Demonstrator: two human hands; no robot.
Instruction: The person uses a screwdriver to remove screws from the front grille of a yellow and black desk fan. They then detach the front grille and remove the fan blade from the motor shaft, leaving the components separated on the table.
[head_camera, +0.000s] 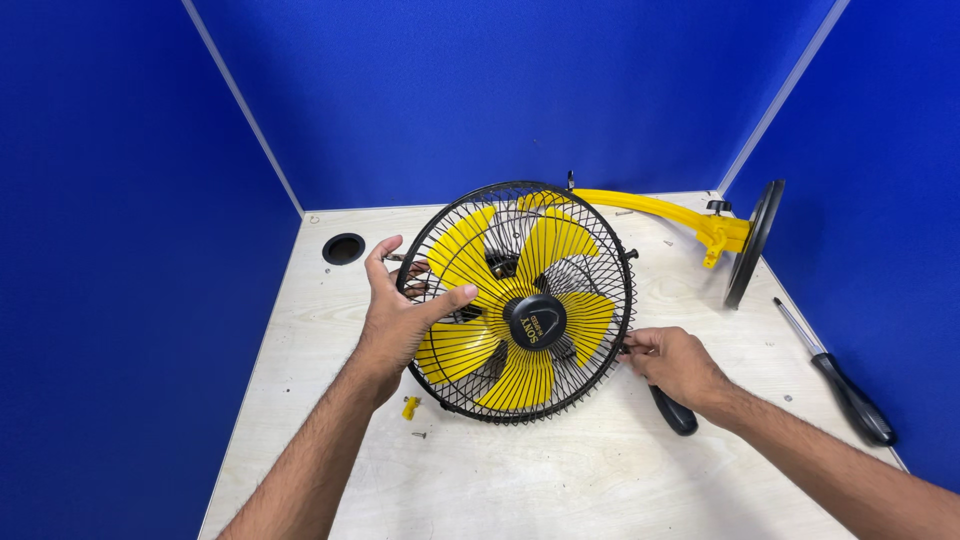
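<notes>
Here, both hands (400, 315) on fan guard (520, 300)

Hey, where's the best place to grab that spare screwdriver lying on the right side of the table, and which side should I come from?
Probably grip the spare screwdriver by its thick black handle, the end nearer you, since the thin metal shaft points away towards the fan's round base. Come from above and the left: it lies flat on the table close to the blue wall, leaving little room on its right.

The right hand (672, 362) covered most of a black-handled tool (675, 412), so its tip stayed hidden. The fan's motor lay behind the wire guard (520, 300). Both forearms ran off the near edge.
</notes>
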